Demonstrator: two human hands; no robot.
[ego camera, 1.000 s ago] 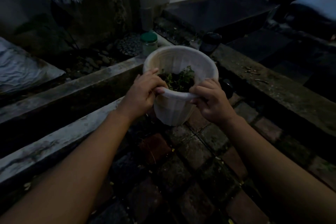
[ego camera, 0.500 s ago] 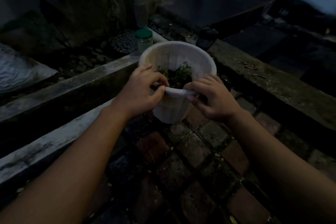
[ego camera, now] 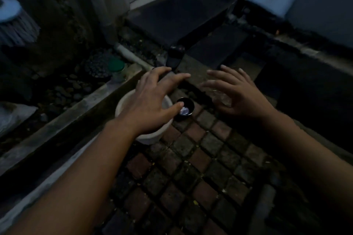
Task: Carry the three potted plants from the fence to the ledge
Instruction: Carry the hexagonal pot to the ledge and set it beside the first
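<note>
A white ribbed plant pot (ego camera: 125, 106) stands on the brick paving in the corner against the concrete ledge (ego camera: 80, 105). My left hand (ego camera: 152, 101) hovers over it with fingers spread, covering most of its opening and the plant inside. My right hand (ego camera: 235, 91) is open too, spread in the air to the right of the pot and holding nothing. A small dark pot (ego camera: 186, 109) sits on the bricks just right of the white pot. Another dark pot (ego camera: 174, 58) stands on the ledge corner beyond.
A jar with a green lid (ego camera: 116, 68) stands on the ledge at the left, with pebbles (ego camera: 66, 87) behind it. A second concrete ledge (ego camera: 210, 74) runs to the right. Dark steps (ego camera: 177, 13) rise toward a door. A mop head (ego camera: 15, 25) hangs at far left.
Both hands held the white pot by its rim in the air. Now the pot rests on the bricks by the ledge and both hands have let go and opened above it.
</note>
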